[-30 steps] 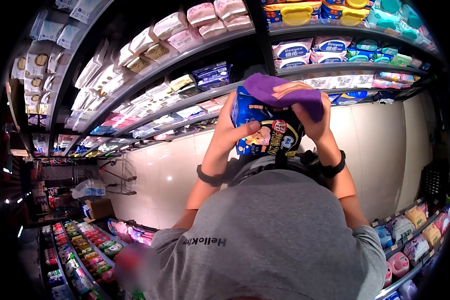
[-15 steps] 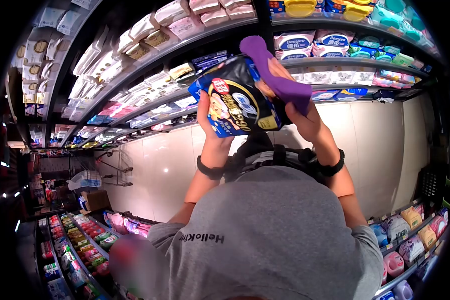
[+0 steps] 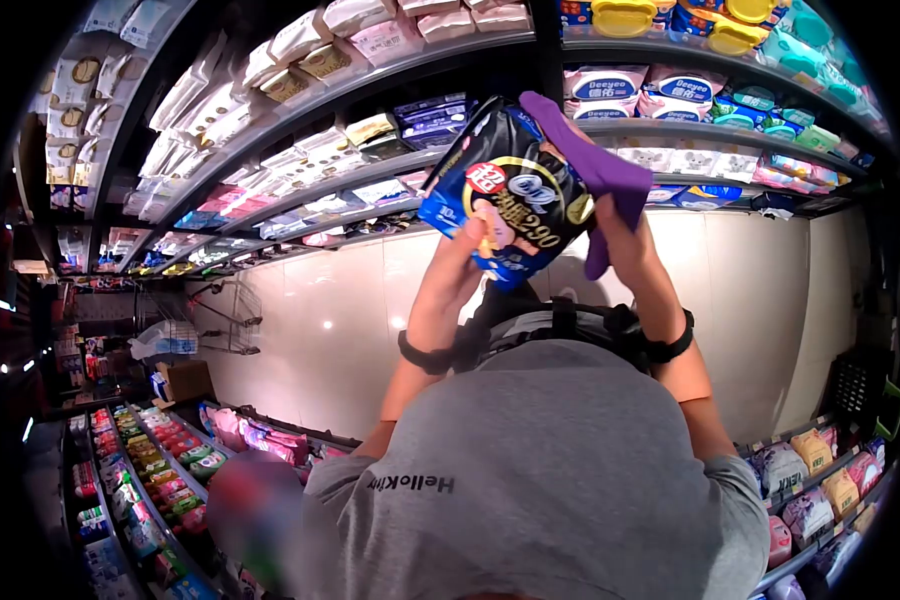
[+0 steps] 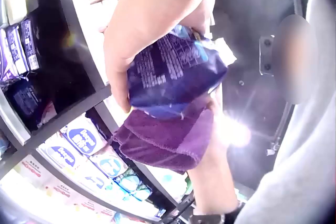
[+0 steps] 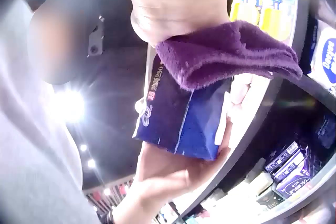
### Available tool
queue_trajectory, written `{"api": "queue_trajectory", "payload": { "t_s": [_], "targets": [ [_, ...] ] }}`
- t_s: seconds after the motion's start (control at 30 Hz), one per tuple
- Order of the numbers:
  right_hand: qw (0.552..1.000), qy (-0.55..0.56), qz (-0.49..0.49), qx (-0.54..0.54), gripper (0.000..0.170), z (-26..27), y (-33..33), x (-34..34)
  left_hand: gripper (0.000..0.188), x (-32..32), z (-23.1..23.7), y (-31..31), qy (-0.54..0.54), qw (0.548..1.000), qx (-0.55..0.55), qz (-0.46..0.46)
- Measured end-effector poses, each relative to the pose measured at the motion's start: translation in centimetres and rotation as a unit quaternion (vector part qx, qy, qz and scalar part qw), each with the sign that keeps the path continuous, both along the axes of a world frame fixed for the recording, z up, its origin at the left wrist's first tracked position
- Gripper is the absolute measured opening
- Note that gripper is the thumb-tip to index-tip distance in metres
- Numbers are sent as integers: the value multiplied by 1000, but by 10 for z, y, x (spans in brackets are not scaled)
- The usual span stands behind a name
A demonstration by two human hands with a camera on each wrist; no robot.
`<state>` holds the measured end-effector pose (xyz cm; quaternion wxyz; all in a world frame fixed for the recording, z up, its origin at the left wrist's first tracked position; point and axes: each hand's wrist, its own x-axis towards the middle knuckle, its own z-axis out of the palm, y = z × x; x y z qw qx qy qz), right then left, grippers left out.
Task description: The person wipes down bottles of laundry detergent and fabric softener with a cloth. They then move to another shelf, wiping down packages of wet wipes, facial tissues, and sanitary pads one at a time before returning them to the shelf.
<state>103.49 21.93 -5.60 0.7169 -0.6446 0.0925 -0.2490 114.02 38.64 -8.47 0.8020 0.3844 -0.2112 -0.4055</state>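
Note:
A black and blue package [image 3: 520, 195] is held up in front of the chest, tilted, its printed front facing the head camera. My left hand [image 3: 453, 270] grips its lower left side, the thumb on the front. At the right side my right hand [image 3: 620, 240] holds the package together with a purple cloth [image 3: 610, 175], which is draped over that hand's fingers. The left wrist view shows the left hand [image 4: 152, 24] round the package [image 4: 173, 71], with the cloth [image 4: 168, 140] against it. In the right wrist view the cloth [image 5: 220, 53] hides the right hand's fingers.
Shelves of wrapped packs [image 3: 610, 90] curve across the top and left. Dark blue packs [image 3: 432, 120] stand on a shelf just behind the held package. A shopping cart [image 3: 232, 315] and a cardboard box [image 3: 185, 382] are at the left; more stocked shelves are behind the person.
The package was first turned and lifted to the left, its front coming into view, then shifted slightly right and tilted. The purple cloth moved along with the right hand.

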Motion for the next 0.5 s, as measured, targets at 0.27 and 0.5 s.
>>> {"api": "queue_trajectory", "payload": {
  "t_s": [0.27,0.5],
  "targets": [
    [979,171,107,39,40,-46,-25,41,46,10,-17,-6,78,979,79,170],
    [977,191,87,27,36,-62,-43,40,51,42,-47,-10,177,971,85,138]
  ]
}}
